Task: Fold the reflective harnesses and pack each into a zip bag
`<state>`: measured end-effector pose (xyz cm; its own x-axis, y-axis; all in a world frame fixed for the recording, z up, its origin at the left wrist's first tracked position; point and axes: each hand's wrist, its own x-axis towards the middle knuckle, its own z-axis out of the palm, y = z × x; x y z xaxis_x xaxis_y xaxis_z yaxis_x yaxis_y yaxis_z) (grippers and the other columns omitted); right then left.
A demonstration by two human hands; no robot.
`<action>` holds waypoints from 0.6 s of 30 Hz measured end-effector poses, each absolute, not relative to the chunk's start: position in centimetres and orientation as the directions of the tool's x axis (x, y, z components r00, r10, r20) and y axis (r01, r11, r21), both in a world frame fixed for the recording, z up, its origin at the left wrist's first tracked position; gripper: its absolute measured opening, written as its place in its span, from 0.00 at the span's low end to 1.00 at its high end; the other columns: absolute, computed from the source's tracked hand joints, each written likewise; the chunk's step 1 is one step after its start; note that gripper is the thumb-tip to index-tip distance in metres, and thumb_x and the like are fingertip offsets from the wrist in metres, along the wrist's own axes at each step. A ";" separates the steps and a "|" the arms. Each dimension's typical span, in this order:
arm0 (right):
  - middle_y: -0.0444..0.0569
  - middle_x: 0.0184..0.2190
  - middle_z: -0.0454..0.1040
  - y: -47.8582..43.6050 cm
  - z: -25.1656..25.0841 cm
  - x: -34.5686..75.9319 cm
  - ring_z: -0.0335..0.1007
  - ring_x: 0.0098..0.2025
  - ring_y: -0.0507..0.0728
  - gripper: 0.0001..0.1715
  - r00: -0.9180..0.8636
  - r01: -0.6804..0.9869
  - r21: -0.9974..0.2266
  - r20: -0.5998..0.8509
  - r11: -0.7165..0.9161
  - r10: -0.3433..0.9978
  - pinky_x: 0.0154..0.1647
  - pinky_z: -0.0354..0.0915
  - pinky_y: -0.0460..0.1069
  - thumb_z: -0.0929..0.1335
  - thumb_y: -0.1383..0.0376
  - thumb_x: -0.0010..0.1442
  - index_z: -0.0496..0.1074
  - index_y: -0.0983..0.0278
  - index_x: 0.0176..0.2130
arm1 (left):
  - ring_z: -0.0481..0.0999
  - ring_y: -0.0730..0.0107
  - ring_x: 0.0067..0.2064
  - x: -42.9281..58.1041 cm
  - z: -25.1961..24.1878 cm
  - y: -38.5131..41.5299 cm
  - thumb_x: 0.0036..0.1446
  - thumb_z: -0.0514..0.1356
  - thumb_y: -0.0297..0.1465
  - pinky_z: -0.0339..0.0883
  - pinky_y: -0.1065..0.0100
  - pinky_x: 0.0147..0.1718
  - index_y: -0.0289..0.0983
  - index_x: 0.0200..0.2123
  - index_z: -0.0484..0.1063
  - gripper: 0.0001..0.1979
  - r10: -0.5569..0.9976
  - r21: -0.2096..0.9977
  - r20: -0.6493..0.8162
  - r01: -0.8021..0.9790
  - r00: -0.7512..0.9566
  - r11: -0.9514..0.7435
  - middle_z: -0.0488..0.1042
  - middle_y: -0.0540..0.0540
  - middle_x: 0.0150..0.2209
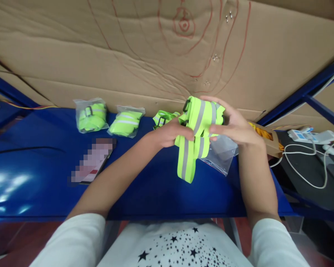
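Observation:
A neon yellow reflective strap bundle [196, 133] with grey stripes is held up over the blue table [44, 174]. My left hand [171, 132] grips its left side with closed fingers. My right hand [233, 126] wraps around its right side. A folded end of the strap hangs down below both hands. A clear empty plastic bag [221, 154] lies on the table just under my right hand.
Two bagged yellow straps [91, 115] [125, 122] and a loose one [164, 118] lie along the back edge. A blurred flat object [92, 160] lies left of my arms. Cardboard [156, 48] forms the back wall. A brown box [267, 139] and white cables [303, 163] sit right.

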<state>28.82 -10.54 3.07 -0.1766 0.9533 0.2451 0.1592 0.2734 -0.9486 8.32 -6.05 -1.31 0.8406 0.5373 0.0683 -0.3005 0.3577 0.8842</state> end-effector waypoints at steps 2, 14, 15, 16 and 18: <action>0.40 0.33 0.77 -10.5 2.6 28.4 0.74 0.28 0.55 0.48 -0.227 0.201 -0.955 0.171 0.218 0.959 0.32 0.76 0.52 0.84 0.51 0.43 0.72 0.51 0.60 | 0.86 0.47 0.45 8.7 -1.6 -6.0 0.35 0.67 0.21 0.79 0.52 0.48 0.33 0.44 0.81 0.27 0.578 0.871 0.055 -0.323 0.814 0.371 0.85 0.43 0.36; 0.48 0.57 0.76 -10.4 1.9 27.9 0.75 0.59 0.65 0.32 -0.118 0.533 -0.549 0.705 0.644 0.699 0.58 0.77 0.59 0.79 0.57 0.56 0.73 0.57 0.58 | 0.85 0.51 0.46 10.8 -1.5 -7.5 0.52 0.66 0.28 0.77 0.52 0.54 0.32 0.39 0.79 0.10 0.666 0.706 0.109 -0.529 0.738 0.470 0.85 0.41 0.38; 0.48 0.56 0.77 -10.2 1.8 28.1 0.75 0.60 0.65 0.30 -0.141 0.560 -0.478 0.749 0.676 0.647 0.59 0.76 0.60 0.78 0.58 0.58 0.73 0.58 0.58 | 0.85 0.53 0.45 11.0 -1.5 -7.7 0.53 0.67 0.28 0.77 0.53 0.53 0.33 0.39 0.80 0.09 0.672 0.723 0.102 -0.519 0.733 0.457 0.85 0.42 0.38; 0.48 0.56 0.77 -10.1 1.7 28.2 0.75 0.60 0.64 0.27 -0.167 0.576 -0.417 0.782 0.703 0.600 0.60 0.75 0.61 0.76 0.59 0.60 0.73 0.59 0.57 | 0.85 0.54 0.45 11.1 -1.5 -7.8 0.53 0.68 0.28 0.78 0.53 0.52 0.35 0.40 0.80 0.09 0.675 0.738 0.102 -0.511 0.730 0.441 0.85 0.43 0.39; 0.47 0.55 0.78 -10.1 1.7 28.3 0.76 0.59 0.63 0.23 -0.215 0.563 -0.330 0.827 0.758 0.520 0.61 0.74 0.61 0.74 0.64 0.63 0.73 0.59 0.57 | 0.84 0.53 0.46 11.1 -1.5 -7.8 0.54 0.68 0.29 0.79 0.53 0.48 0.37 0.40 0.80 0.09 0.669 0.752 0.121 -0.508 0.733 0.420 0.85 0.43 0.42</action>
